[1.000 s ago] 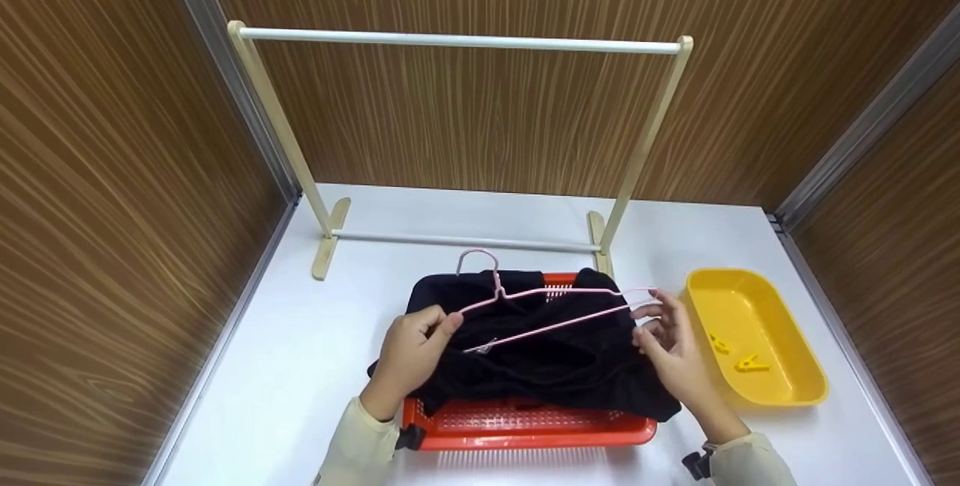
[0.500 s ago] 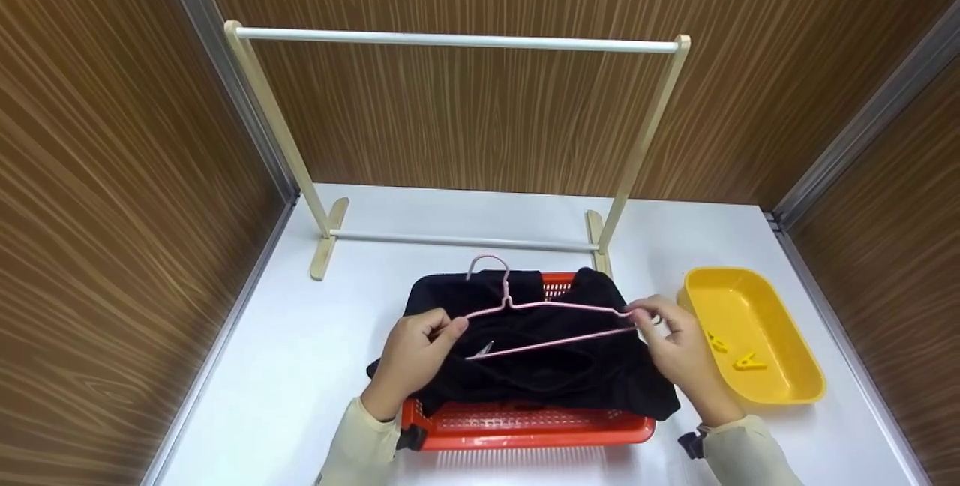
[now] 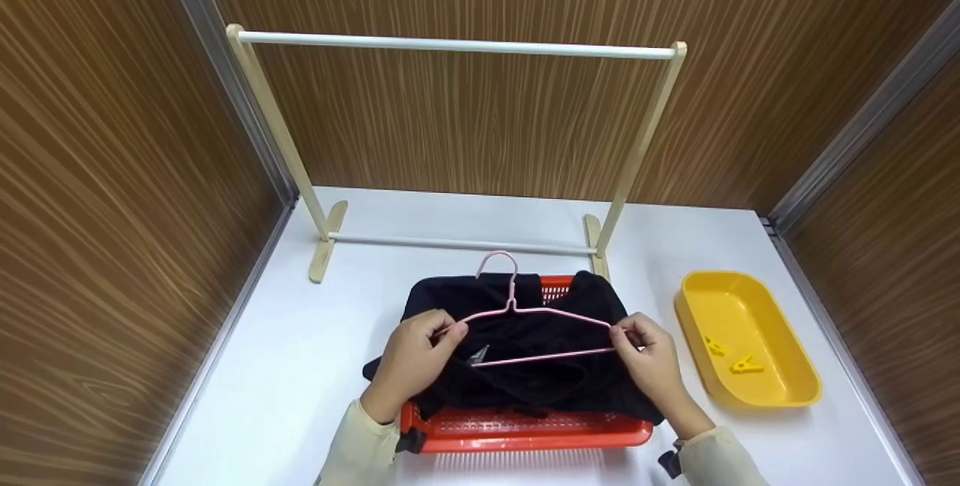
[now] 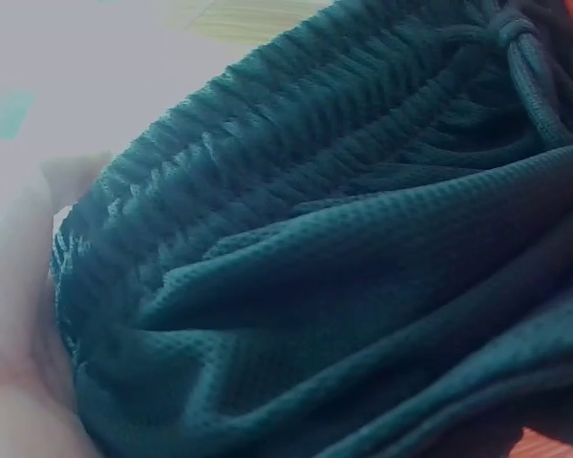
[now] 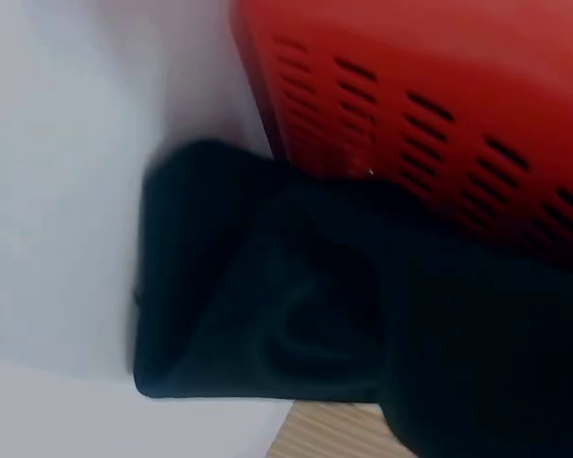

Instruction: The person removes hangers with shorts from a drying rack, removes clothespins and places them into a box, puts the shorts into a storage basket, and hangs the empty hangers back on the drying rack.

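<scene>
A pink wire clothes hanger lies over black drawstring pants, its hook pointing toward the rack. My left hand pinches the hanger's left end along with the pants' waistband. In the left wrist view that hand is at the gathered elastic waistband, and a knotted drawstring shows at upper right. With thumb and fingers my right hand pinches the hanger's right end. The right wrist view shows hanging black cloth but not the right hand. A small pale tag shows inside the waistband.
The pants drape over a red perforated basket. Behind it stands a drying rack with a white top rod and wooden legs. A yellow tray with yellow clothespins sits at right. Wood-patterned walls enclose the white table.
My right hand has moved left and down, from loosely spread fingers to pinching the hanger's end. The hanger has shifted slightly right and levelled. The left hand has barely moved.
</scene>
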`<state>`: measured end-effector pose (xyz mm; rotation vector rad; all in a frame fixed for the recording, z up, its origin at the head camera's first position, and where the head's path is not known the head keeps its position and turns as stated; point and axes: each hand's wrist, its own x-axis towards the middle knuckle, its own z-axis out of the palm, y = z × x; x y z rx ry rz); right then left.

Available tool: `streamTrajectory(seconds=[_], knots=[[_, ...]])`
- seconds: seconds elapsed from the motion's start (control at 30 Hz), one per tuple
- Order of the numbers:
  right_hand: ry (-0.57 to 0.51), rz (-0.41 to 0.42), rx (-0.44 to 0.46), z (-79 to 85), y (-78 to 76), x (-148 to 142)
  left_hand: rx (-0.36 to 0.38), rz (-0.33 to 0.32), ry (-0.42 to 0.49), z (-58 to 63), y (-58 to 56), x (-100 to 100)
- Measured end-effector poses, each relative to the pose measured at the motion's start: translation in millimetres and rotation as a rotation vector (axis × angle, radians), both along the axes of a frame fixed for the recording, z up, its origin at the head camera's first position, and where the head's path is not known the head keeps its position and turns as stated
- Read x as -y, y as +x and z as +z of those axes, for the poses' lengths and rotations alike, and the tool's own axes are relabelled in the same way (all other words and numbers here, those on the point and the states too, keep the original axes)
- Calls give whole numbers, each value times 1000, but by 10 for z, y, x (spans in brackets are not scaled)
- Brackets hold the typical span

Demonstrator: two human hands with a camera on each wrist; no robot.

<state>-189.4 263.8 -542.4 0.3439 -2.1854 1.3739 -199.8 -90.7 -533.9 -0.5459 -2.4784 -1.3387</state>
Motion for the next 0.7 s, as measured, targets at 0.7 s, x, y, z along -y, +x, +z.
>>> streamTrajectory(seconds=[0.7], knots=[[89,-76,-97,-241,-51,-38,38,243,-136,-210,277,415]])
